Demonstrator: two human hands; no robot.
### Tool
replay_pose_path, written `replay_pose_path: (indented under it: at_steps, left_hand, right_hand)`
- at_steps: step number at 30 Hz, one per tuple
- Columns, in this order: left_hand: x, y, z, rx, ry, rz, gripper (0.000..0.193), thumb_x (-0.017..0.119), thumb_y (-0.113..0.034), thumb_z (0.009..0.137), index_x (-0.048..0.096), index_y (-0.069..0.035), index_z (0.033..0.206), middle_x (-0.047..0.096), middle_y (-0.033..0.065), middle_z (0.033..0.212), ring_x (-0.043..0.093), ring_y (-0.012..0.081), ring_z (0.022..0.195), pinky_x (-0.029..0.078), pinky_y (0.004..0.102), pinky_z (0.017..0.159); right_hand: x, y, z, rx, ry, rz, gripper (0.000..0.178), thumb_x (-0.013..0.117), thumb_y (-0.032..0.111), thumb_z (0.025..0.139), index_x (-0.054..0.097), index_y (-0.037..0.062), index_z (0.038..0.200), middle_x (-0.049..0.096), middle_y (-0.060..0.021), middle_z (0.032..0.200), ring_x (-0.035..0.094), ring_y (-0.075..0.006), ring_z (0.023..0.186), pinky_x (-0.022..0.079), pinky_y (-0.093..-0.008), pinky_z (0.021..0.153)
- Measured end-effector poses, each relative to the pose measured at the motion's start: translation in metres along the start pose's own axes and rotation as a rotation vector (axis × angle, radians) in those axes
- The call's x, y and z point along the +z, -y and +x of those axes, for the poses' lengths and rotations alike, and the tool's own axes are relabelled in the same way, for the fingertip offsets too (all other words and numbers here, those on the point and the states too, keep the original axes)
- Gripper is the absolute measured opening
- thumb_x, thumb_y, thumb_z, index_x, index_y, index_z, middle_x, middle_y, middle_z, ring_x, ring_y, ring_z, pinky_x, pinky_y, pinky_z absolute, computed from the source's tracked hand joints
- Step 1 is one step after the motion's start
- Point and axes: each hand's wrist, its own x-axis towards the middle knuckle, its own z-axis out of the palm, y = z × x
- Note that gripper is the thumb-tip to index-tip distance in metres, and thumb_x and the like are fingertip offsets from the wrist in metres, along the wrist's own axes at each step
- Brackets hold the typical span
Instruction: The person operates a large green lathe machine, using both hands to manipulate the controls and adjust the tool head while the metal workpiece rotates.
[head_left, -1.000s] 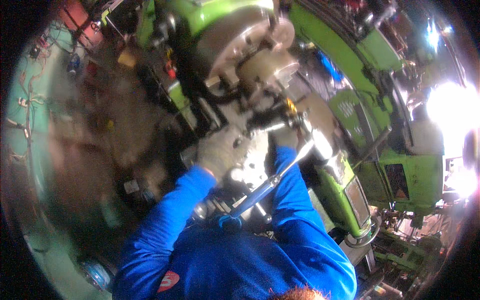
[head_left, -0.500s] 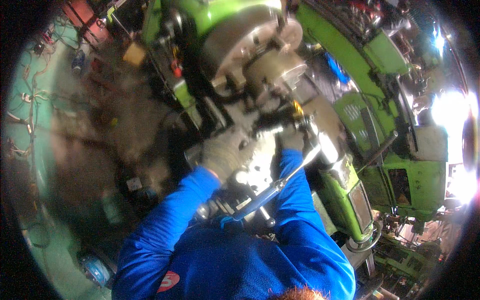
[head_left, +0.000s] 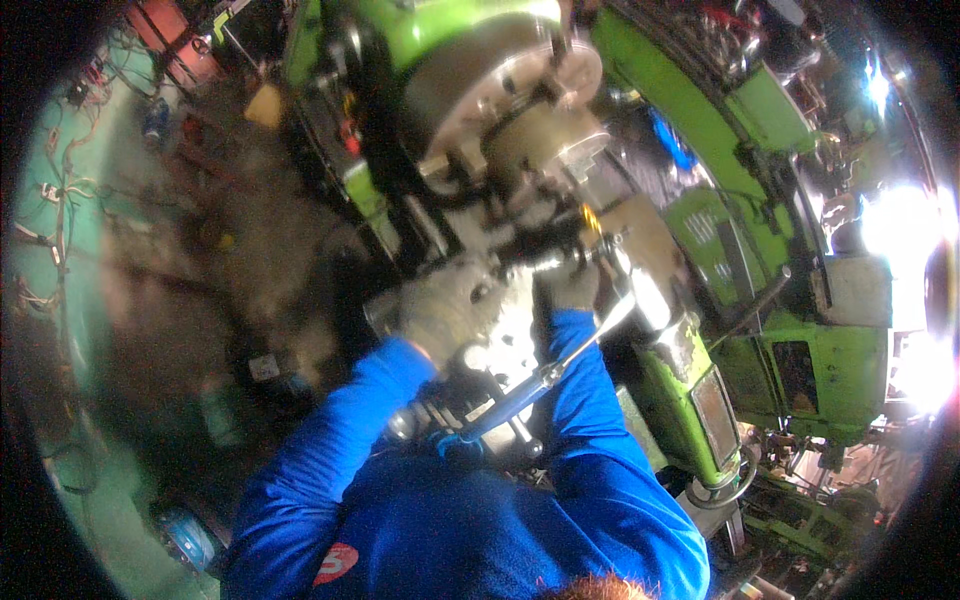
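Observation:
Both my hands wear grey work gloves and reach over the carriage of a green lathe. My left hand lies on the left side of the brightly lit metal carriage; blur smears its fingers. Just to the right, my right hand is close to the metal fittings below a yellow-and-black striped piece. Its fingers are hidden, and I cannot make out what it holds. Beyond both hands stands the large round chuck, with a metal workpiece at its face.
A blue tube with a thin metal end slants between my forearms. On the right are the green tailstock with its handwheel and another green machine. Cables run along the green floor at far left.
My right hand has shifted slightly left, toward the left hand. The left hand stays nearly in place on the carriage. The whole view has moved a little.

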Motion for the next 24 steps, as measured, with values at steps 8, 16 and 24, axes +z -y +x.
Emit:
replay_pose_path:
  at_steps: [8,16,24]
  left_hand:
    - [0.002,0.009,-0.003,0.033,-0.050,-0.013,0.038,0.065,-0.048,0.094,0.065,-0.011,0.103,0.072,0.0177,0.099,0.070,0.0379,0.091,0.055,0.0470,0.082]
    - [-0.010,-0.005,-0.001,-0.041,0.039,-0.056,0.044,0.068,-0.053,0.091,0.072,-0.011,0.103,0.072,0.0201,0.103,0.069,0.0411,0.095,0.055,0.0506,0.085]
    - [-0.006,-0.001,-0.001,-0.008,-0.002,-0.060,0.043,0.067,-0.050,0.093,0.072,-0.010,0.106,0.072,0.0201,0.105,0.069,0.0403,0.100,0.055,0.0493,0.089]
  right_hand:
    - [0.069,0.021,-0.038,-0.253,0.059,-1.032,0.033,0.065,0.012,0.089,0.064,-0.0066,0.117,0.072,-0.0194,0.106,0.069,-0.0257,0.099,0.054,-0.0374,0.087]
    - [0.050,0.015,-0.026,-0.008,0.091,-0.192,0.041,0.065,0.013,0.089,0.058,-0.0060,0.125,0.070,-0.0180,0.113,0.066,-0.0243,0.106,0.053,-0.0377,0.094]
    - [0.035,0.012,-0.024,-0.188,0.126,-0.621,0.044,0.065,0.009,0.091,0.054,-0.0057,0.130,0.067,-0.0127,0.117,0.064,-0.0233,0.107,0.053,-0.0345,0.093]
